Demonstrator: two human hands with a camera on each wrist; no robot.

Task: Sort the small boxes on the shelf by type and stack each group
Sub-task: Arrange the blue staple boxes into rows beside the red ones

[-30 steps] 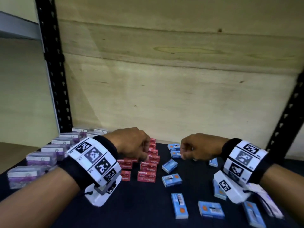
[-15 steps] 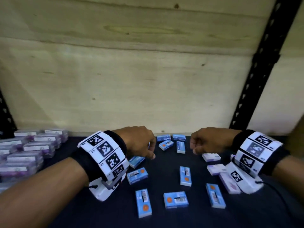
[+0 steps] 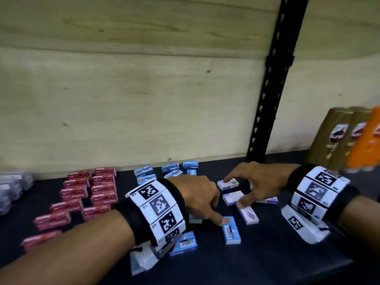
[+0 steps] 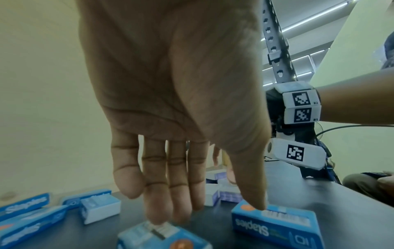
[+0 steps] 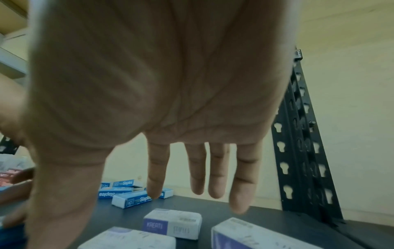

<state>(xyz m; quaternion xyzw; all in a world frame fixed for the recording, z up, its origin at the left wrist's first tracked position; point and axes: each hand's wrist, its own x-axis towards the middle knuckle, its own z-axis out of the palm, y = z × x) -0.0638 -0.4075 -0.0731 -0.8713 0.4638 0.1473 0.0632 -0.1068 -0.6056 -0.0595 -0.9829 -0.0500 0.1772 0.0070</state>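
My left hand point(image 3: 205, 202) reaches down over loose blue staple boxes. Its thumb tip touches one blue box point(image 3: 231, 230), and in the left wrist view the straight fingers point(image 4: 157, 210) touch a second blue box point(image 4: 162, 237). My right hand point(image 3: 236, 191) is spread over several purple-and-white boxes. The index finger touches the far one point(image 3: 227, 184) and the thumb is near another point(image 3: 233, 197). Neither hand grips anything. Red boxes point(image 3: 98, 190) stand stacked at the left. More blue boxes point(image 3: 170, 171) lie by the back wall.
Blurred purple stacks point(image 3: 12, 186) stand at the far left. A black shelf upright point(image 3: 267, 99) rises behind my right hand, with brown bottles point(image 3: 337, 138) and an orange one point(image 3: 368, 140) beyond it. The plywood back wall point(image 3: 144, 99) closes the dark shelf point(image 3: 267, 260).
Both hands were curled half a second ago and now have straightened fingers lowered onto the boxes. The right hand has come over the purple boxes. The head view has shifted right.
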